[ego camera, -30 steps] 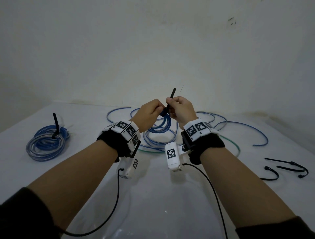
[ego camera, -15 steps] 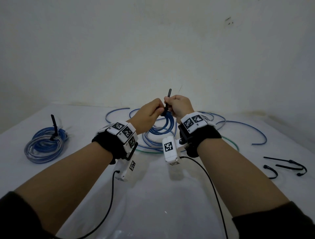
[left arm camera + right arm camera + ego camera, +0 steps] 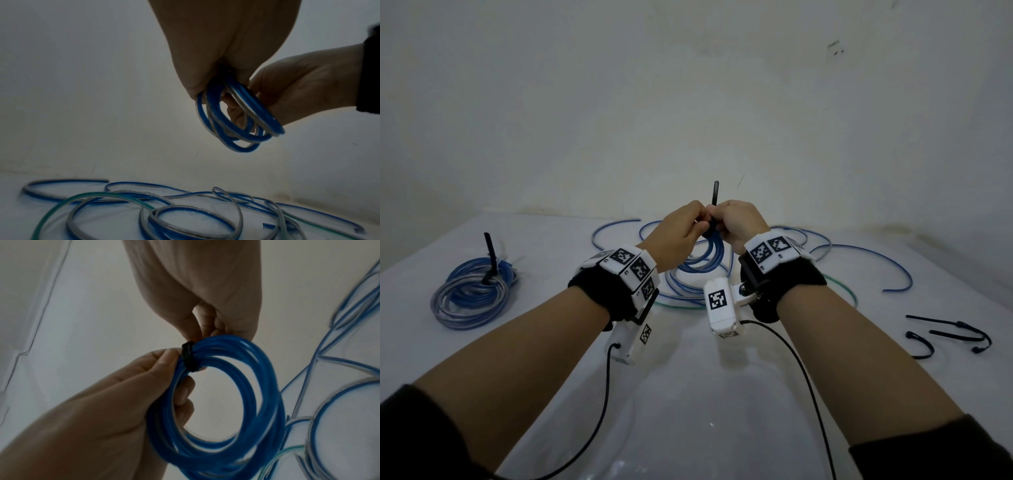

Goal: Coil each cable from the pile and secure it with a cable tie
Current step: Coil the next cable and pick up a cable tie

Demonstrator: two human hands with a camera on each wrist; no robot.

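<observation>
At nine o'clock a finished blue-and-clear coil (image 3: 470,294) lies on the white counter (image 3: 688,394). My left hand (image 3: 674,236) grips the raised blue plastic cable coil (image 3: 705,257); my right hand (image 3: 739,222) pinches its black cable tie (image 3: 714,205). If that tie slips, I judge the loops spring apart.

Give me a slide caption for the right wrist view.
Both hands hold a blue coil in the air, a black tie wrapped round it, loose cables behind.

Blue coiled cable (image 3: 216,402), black cable tie (image 3: 188,356) around it, tail upright.
</observation>
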